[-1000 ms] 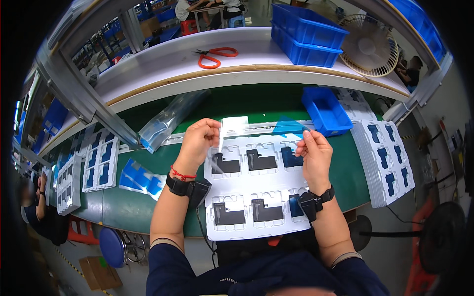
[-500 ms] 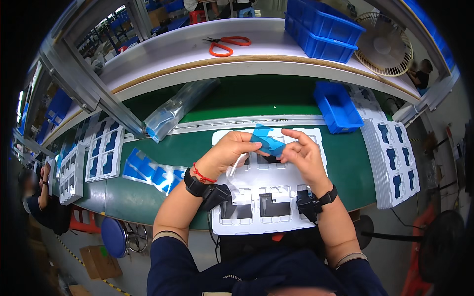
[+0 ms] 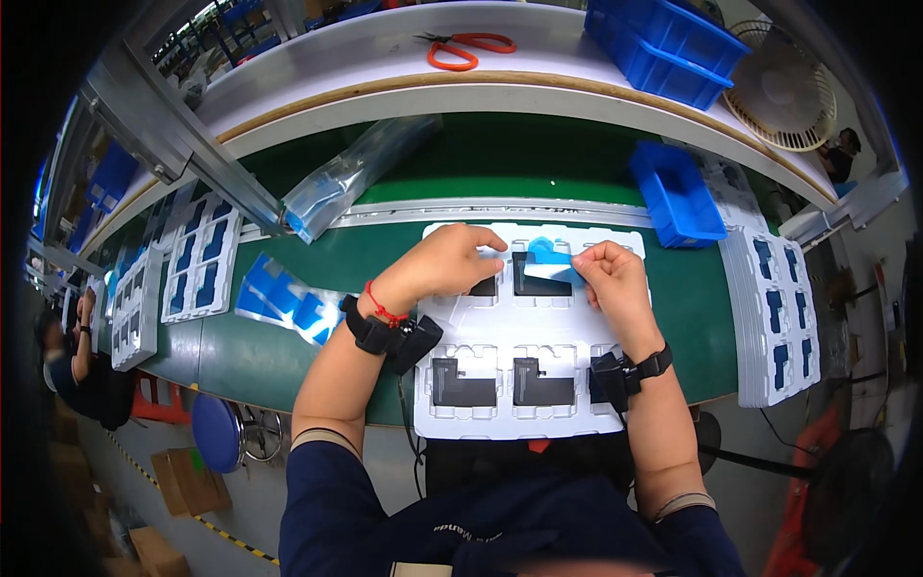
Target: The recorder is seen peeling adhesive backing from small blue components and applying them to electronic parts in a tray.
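My right hand [image 3: 615,284] pinches the right end of a blue film piece [image 3: 550,254] with a whitish lower part. The film is above a flat black L-shaped piece [image 3: 526,279], like a battery pack, in the far row of a white moulded tray [image 3: 500,332]. My left hand [image 3: 442,262] is over the tray's far left, thumb and forefinger apart. Partly under it lies another black piece [image 3: 486,287]. Two more L-shaped pieces, one left [image 3: 466,385] and one in the middle [image 3: 544,383], sit in the near row; my right wrist device covers part of a third.
Blue film sheets [image 3: 288,300] lie left of the tray, a clear plastic bag [image 3: 356,178] behind. A blue bin [image 3: 678,197] and stacked trays [image 3: 774,317] stand right. The shelf above holds red-handled scissors [image 3: 466,48], blue crates [image 3: 663,48] and a fan [image 3: 784,87].
Both hands held the blue film above the tray before. My left hand has let go of it, and my right hand has lowered it over the far-row black piece. The view has shifted slightly.
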`<state>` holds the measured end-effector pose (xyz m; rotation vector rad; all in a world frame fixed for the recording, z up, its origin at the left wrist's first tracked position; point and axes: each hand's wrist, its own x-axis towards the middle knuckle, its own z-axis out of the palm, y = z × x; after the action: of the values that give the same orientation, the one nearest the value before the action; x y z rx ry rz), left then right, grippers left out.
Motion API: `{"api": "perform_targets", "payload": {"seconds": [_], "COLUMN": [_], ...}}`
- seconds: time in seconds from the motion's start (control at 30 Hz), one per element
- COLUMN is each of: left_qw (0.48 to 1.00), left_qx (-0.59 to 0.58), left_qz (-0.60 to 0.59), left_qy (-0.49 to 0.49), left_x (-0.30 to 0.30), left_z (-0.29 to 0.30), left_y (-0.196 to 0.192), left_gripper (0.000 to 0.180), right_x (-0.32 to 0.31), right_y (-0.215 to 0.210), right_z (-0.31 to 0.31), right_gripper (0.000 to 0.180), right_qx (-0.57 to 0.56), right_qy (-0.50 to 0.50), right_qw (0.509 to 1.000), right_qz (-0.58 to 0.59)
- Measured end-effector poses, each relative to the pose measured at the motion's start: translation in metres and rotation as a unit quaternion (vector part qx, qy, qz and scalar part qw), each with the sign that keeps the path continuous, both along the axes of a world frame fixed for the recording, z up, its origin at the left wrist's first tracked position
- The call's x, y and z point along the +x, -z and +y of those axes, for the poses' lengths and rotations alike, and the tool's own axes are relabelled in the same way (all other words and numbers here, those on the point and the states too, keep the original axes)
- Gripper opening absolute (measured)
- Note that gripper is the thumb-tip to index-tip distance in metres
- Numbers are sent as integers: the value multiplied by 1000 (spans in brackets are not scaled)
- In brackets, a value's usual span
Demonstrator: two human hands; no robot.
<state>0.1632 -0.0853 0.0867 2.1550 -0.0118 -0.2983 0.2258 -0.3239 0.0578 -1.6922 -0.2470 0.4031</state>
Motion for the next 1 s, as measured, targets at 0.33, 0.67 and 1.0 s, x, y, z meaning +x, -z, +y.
{"api": "perform_targets", "payload": {"seconds": [0.33, 0.67, 1.0], "left_qw": [997, 996, 995], "left_qx": [58, 68, 77], "left_qz": [12, 9, 40], "left_qy": [45, 61, 56], "left_x": [3, 4, 2], "left_z": [-4, -4, -7], "left_y": [11, 13, 0], "left_gripper": [46, 51, 51], "right_x": [12, 16, 14], "right_y": [18, 24, 23], "right_z": [11, 15, 14], "right_gripper": [8, 7, 7], "right_qx": [-59, -57, -57], "right_qy": [-39, -39, -35], "right_qw": [997, 997, 998], "right_qz": [-30, -26, -22]}}
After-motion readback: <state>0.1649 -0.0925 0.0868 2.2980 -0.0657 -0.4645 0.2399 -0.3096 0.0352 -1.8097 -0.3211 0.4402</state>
